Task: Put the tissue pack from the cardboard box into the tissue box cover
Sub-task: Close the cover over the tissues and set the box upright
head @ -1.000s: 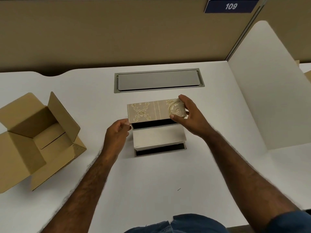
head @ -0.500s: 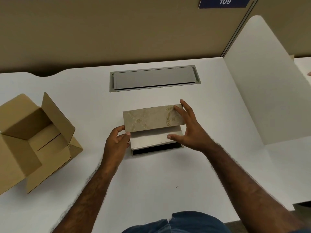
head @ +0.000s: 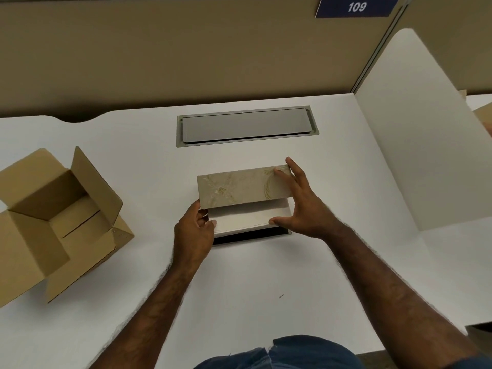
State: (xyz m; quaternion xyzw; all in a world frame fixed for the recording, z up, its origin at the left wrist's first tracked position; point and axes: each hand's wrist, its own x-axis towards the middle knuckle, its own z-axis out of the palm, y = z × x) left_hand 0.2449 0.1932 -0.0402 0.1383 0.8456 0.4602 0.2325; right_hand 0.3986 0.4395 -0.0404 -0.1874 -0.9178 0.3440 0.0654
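Hands clamp a beige floral-patterned tissue box cover: left hand at its near-left corner, right hand spanning its right end.

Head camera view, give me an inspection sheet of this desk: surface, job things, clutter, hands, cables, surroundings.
Surface: white desk, one small dark speck near the front.
Job's things: patterned cover at centre, its lid tilted partly over a pale insert; whether that is the tissue pack cannot be told. Cardboard box at left, flaps open, looks empty.
Clutter: nothing seen.
Hands: left hand grips the cover's left end; right hand holds its right end, fingers on the lid.
Cables: nothing seen; grey cable hatch closed.
Surroundings: tan partition, sign 109, white divider at right.
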